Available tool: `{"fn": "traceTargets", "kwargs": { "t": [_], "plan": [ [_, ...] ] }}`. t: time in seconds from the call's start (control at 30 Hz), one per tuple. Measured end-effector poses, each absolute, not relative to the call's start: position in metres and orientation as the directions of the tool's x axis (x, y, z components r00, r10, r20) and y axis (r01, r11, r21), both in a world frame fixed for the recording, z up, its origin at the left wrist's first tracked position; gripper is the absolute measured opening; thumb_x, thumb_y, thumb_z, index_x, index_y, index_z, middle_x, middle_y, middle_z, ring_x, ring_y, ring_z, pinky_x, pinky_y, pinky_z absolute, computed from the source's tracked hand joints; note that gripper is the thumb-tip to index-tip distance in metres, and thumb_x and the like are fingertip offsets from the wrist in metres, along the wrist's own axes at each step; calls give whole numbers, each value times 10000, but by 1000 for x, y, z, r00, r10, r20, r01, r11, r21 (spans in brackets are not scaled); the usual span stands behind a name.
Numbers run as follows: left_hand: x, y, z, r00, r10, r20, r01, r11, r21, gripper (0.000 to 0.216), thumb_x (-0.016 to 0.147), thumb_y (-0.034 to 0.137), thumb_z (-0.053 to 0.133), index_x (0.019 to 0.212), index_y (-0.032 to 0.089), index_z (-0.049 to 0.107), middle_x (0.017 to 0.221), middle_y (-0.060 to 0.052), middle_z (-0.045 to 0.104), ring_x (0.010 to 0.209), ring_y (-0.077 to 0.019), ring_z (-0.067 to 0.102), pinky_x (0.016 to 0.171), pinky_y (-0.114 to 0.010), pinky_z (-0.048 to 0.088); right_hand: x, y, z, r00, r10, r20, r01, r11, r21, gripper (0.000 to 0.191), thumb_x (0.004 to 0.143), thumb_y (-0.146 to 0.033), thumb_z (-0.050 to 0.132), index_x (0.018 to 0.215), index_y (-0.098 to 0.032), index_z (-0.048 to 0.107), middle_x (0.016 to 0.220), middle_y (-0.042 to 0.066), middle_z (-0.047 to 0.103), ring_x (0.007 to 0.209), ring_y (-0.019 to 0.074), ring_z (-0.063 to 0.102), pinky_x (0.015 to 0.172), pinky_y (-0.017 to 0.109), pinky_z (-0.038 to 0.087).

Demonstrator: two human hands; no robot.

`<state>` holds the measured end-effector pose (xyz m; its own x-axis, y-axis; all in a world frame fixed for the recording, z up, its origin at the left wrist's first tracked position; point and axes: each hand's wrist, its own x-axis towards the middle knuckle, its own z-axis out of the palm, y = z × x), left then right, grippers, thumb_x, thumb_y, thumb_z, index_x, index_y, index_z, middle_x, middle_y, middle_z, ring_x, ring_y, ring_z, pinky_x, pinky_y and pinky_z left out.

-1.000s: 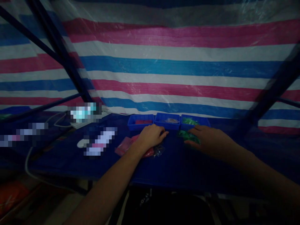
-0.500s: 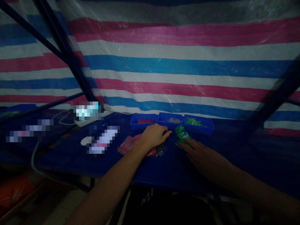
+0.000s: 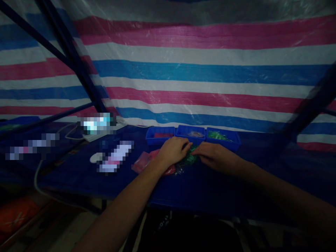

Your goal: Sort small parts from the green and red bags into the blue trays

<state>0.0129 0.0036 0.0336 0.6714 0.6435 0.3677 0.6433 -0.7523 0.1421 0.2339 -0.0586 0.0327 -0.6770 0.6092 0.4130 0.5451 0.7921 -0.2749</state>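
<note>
Hands meeting over a small green crinkled plastic packet (image 3: 189, 159) on the dark blue surface (image 3: 199, 185), just at 6 o'clock of the middle one of three shallow blue plastic trays (image 3: 190, 132). Left hand (image 3: 174, 149) curled down at 9 o'clock of the packet, fingers bent onto it and onto the clear film beside it; right hand (image 3: 211, 155) closing in from 3 o'clock, fingertips pinched narrow on the packet's edge. Whether pinned or lifted, cannot tell in this dim light. Probably very light, soft and floppy, with a slick film skin that slides and crackles; best taken at a sealed edge or corner between thumb and forefinger, not squeezed across the belly. Flat pink plastic packets (image 3: 143, 161) lying under the left wrist, at 9 o'clock. Red contents in the left tray (image 3: 160, 134), more green packets in the right tray (image 3: 222, 136). Striped pink, white and blue woven tarpaulin (image 3: 199, 77) hanging behind, at 12 o'clock.
</note>
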Motion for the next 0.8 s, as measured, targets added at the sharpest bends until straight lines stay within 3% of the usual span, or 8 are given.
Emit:
{"fn": "traceTargets", "kwargs": {
  "t": [0.13,0.2,0.27,0.37,0.63,0.8],
  "plan": [
    [19,-3,37,699,555,452,501,-830,245,389,1072,374,377,1063,167,706,1024,-98,738,978,-215,676,877,-359,499,251,-43,15,-332,767,549,520,634,-572,343,901,-191,627,1238,-254,656,1126,69,732,968,222,717,901,417,585],
    [22,-7,40,702,539,466,440,-842,311,378,1057,438,422,1096,188,703,1069,-81,742,1011,-213,673,895,-353,499,253,-41,4,-171,841,513,362,538,-761,343,889,-234,659,1231,-246,639,1105,72,727,984,221,722,895,397,593],
    [25,-9,40,717,522,462,387,-849,359,356,1022,486,498,1122,210,700,1106,-61,741,1036,-211,671,893,-340,498,251,-40,-5,-87,883,460,217,468,-857,311,861,-259,701,1167,-235,654,1078,70,724,1007,219,716,907,379,588],
    [27,-8,37,725,528,442,398,-845,357,316,1003,459,547,1061,192,706,1027,-59,747,954,-203,681,826,-322,494,245,-40,-12,-63,908,414,122,419,-900,291,835,-273,735,1116,-231,670,1068,67,718,988,205,707,885,359,587],
    [28,-2,30,689,597,412,479,-801,359,266,1003,353,534,881,161,672,806,-36,698,726,-164,629,651,-291,411,240,-45,-9,-103,938,331,68,338,-939,349,814,-373,789,1117,-236,681,1064,61,728,927,202,705,817,356,590],
    [29,-5,33,664,615,425,473,-786,398,347,1013,400,519,775,170,626,678,-1,613,616,-134,547,588,-282,362,242,-43,-6,-86,946,312,57,318,-947,340,801,-381,806,1082,-226,693,902,27,735,765,162,688,767,335,573]
  ]
}}
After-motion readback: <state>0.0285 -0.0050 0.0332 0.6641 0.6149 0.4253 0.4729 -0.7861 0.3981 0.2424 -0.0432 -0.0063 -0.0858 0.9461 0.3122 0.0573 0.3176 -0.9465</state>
